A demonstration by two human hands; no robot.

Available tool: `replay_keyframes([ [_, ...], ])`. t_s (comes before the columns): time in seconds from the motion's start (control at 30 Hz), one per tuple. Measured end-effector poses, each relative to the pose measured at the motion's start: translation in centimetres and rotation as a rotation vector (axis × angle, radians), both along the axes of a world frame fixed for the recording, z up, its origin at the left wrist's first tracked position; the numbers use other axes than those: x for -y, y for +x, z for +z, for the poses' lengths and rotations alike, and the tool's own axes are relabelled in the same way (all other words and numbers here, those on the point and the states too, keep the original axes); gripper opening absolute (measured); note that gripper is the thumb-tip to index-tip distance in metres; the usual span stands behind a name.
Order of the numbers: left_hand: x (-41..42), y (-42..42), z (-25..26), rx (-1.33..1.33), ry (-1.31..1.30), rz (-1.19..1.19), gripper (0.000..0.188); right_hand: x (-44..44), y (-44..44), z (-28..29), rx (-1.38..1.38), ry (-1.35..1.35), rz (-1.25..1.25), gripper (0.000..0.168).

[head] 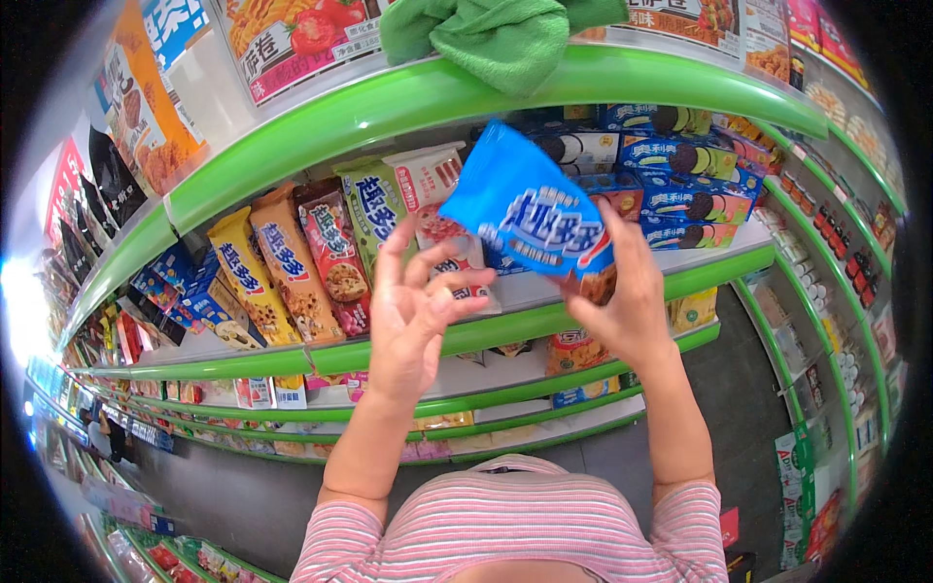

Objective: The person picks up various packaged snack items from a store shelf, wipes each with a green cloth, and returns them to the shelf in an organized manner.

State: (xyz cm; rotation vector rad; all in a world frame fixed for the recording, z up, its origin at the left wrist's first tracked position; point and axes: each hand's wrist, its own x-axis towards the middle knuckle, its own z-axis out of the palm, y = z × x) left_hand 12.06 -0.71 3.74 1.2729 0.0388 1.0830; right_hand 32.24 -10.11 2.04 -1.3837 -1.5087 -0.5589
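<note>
A blue cookie packet (536, 204) is tilted in front of the shelf, and my right hand (630, 299) grips its lower right end between thumb and fingers. To its left my left hand (419, 306) hangs in the air with fingers apart and holds nothing. Behind the left hand stand a green cookie packet (372, 197) and a white-and-red packet (430, 175), partly hidden by the hand. Further left come a dark red packet (332, 255), an orange-tan packet (291, 262) and a yellow packet (251, 284), all upright in a row.
Stacked blue cookie boxes (689, 193) fill the shelf's right part. A green cloth (496, 44) drapes over the green rail (328, 124) above. Below, more shelves hold snack bags (576, 353). Another stocked rack (824, 291) runs along the right, across dark floor (736, 379).
</note>
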Motion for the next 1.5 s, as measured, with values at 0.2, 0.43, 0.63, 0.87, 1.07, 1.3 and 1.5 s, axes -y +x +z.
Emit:
replay_keyframes([
  [0.2,-0.2,-3.3,-2.6,-0.011,-0.006,0.244,0.059,-3.5,0.2,-1.3,0.103,0.010,-0.203,0.081],
  [0.43,-0.5,-7.0,-5.5,0.002,-0.087,0.381,0.053,-6.2,0.7,-2.4,-0.334,0.156,-0.249,0.080],
  [0.63,-0.1,-7.6,-6.4,-0.009,-0.122,0.401,0.052,-8.4,-0.9,-3.1,-0.434,0.139,-0.145,0.093],
  [0.87,-0.2,-7.9,-7.1,-0.067,-0.114,0.368,0.055,-9.5,-3.6,-4.2,-0.447,0.063,-0.147,0.095],
  [1.07,-0.5,-8.1,-7.6,-0.083,-0.118,0.348,0.055,-10.0,-4.1,-5.7,-0.492,0.025,-0.100,0.096],
  [1.3,-0.6,-8.1,-7.7,-0.077,-0.135,0.312,0.052,-9.8,-3.6,-6.4,-0.466,0.055,-0.027,0.090],
  [1.5,-0.8,-8.0,-8.2,-0.079,-0.147,0.301,0.052,-9.9,-3.4,-6.8,-0.528,0.044,0.003,0.087],
])
